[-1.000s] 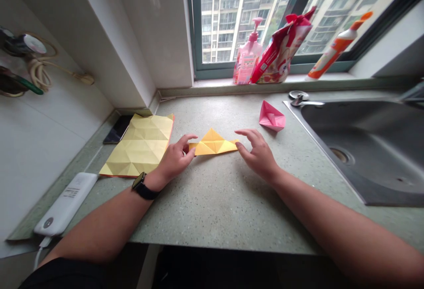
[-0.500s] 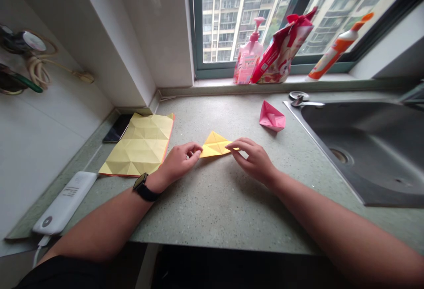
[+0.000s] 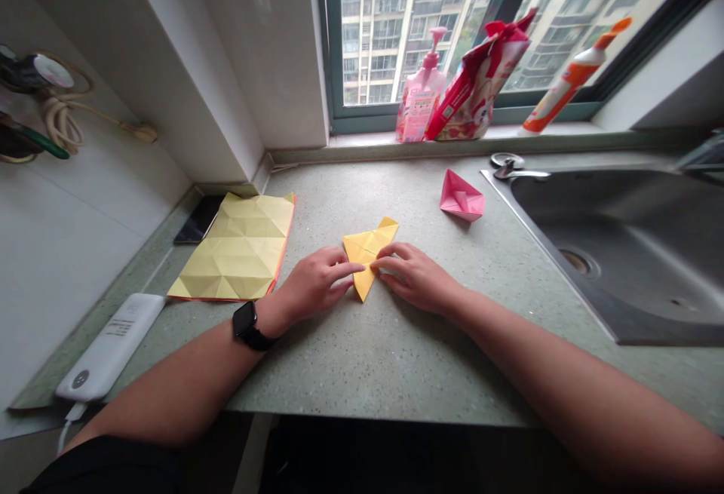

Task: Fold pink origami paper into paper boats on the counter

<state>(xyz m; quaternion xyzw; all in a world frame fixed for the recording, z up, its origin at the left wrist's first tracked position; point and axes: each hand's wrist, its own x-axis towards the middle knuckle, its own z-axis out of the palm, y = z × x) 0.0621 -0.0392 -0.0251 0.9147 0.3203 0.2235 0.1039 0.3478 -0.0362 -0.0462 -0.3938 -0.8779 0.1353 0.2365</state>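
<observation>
A piece of yellow origami paper, folded into an angular shape with points at the top right and bottom, lies on the counter between my hands. My left hand, with a black watch at its wrist, grips the paper's left side, the index finger reaching over it. From the other side, my right hand pinches its right edge with the fingertips close together. Parts of the paper's lower half are hidden by the fingers. A pink folded paper piece stands farther back to the right, untouched.
Creased pale yellow sheets with an orange edge lie at left, over part of a dark phone. A white power bank sits near them. The steel sink is at right; a pump bottle stands on the sill.
The yellow paper has turned on the counter, and one point now faces me. My left hand has moved slightly right over it; my right hand has shifted left and closer.
</observation>
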